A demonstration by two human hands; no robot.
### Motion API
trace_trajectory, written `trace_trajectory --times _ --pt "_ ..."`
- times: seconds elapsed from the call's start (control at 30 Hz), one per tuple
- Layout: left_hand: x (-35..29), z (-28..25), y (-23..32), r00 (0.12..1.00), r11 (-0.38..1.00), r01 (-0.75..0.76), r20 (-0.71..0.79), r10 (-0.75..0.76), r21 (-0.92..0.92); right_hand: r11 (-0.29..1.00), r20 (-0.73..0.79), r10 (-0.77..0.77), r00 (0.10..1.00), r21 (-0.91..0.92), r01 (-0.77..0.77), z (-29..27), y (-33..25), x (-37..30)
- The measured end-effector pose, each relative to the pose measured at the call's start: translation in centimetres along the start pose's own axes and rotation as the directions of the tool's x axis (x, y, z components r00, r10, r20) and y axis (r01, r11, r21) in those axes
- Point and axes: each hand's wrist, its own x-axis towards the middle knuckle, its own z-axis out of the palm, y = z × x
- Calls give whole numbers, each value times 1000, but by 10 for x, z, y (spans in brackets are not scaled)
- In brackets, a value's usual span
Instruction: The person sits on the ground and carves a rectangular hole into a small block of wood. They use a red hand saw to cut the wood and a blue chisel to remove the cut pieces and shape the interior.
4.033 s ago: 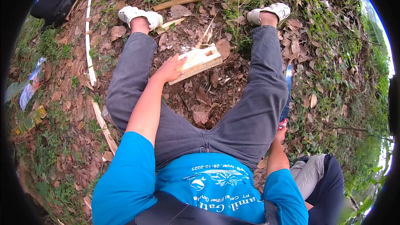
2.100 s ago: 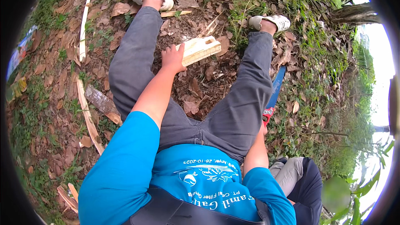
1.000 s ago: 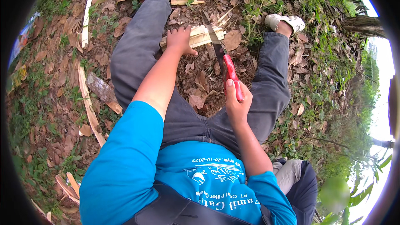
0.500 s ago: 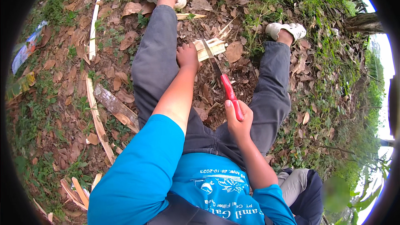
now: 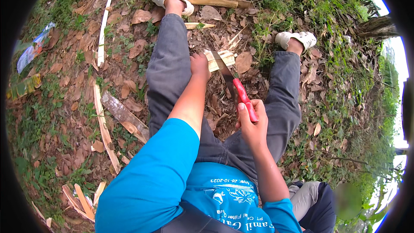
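Observation:
My left hand [image 5: 200,65] is closed on the near-left end of a few pale wood strips [image 5: 227,58], bundled between my lower legs; its fingertips are partly hidden. Across these strips lies the long dark blade of a hand saw [image 5: 244,96], narrowing toward its tip. The blade's teeth are too small to make out. Around the red handle, the fingers of my right hand [image 5: 254,126] are wrapped, with the thumb along its upper side.
Dry leaves cover the ground. A bark-edged board [image 5: 123,114] and a long pale strip [image 5: 101,125] lie left of my legs. Beyond my left shoe is a split wood piece [image 5: 222,2]. Another person's grey-trousered leg [image 5: 305,199] is close at lower right.
My right hand has shifted slightly right with the saw, whose blade now shows broader. The view has shifted a little; my left hand still holds the wood strips.

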Motion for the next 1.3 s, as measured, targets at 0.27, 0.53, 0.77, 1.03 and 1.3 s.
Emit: trace_trajectory --times 0.27,0.53,0.77,1.03,1.3 --pt "-3 2 2 996 998 6 -89 -12 -60 987 220 -106 970 -93 129 1 -6 11" --pt "1 -10 -1 998 996 -57 -30 55 -67 923 132 -270 954 -249 295 13 -16 6" --pt "-3 -2 -2 999 1000 -24 -37 25 13 918 163 -185 969 -324 229 -24 -56 -46" --pt "1 -2 4 995 998 -55 -78 56 7 953 59 -234 971 -185 240 26 -9 40" --pt "0 -2 2 997 1000 11 -81 -9 25 947 58 -260 964 -178 266 28 22 21"
